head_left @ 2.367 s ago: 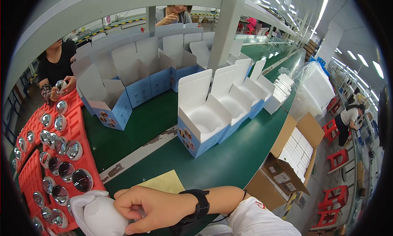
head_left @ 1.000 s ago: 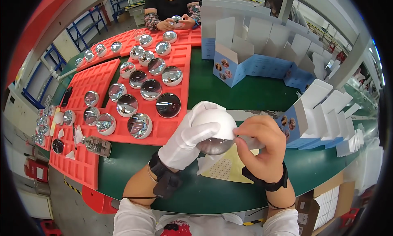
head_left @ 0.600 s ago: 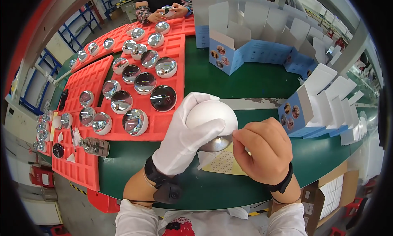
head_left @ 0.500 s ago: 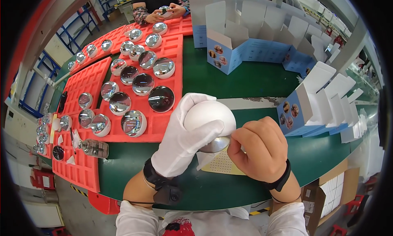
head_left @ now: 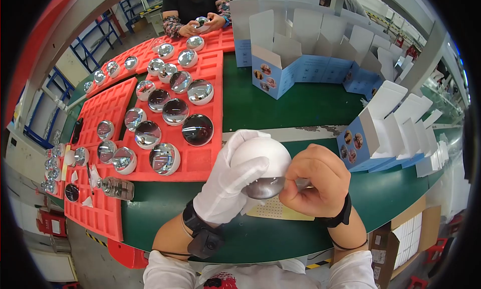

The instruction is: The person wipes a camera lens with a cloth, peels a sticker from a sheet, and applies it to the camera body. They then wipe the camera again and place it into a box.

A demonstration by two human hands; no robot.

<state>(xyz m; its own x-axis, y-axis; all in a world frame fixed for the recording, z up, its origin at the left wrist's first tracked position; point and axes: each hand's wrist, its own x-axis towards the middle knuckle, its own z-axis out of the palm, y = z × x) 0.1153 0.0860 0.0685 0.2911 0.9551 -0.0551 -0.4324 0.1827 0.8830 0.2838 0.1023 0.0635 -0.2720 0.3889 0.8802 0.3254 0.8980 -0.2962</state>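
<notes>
In a white glove, my left hand (head_left: 228, 176) wraps round a white ball-shaped piece (head_left: 265, 156) with a shiny mirrored face turned down toward me. My bare right hand (head_left: 318, 181) sits against its right side, thumb and forefinger pinched at the seam between white shell and mirrored part. Whatever lies in that pinch, if anything, is too small to make out. Under the hands lies a yellow sheet (head_left: 280, 209) with rows of small dark marks, partly covered. Several like mirrored balls, one of them dark (head_left: 197, 129), rest in the red tray (head_left: 200, 163) to the left.
Opened blue and white boxes (head_left: 275, 73) stand in rows at the back, with more blue boxes (head_left: 368, 138) at right. A glass jar (head_left: 117, 187) is at the left near the tray. A co-worker (head_left: 195, 13) across the table holds another ball. A carton (head_left: 401, 239) stands lower right.
The ball has tipped so more of its mirrored face shows, and both hands sit slightly lower in view. The right hand's pinch stays at the seam. The whole view has shifted a little.
</notes>
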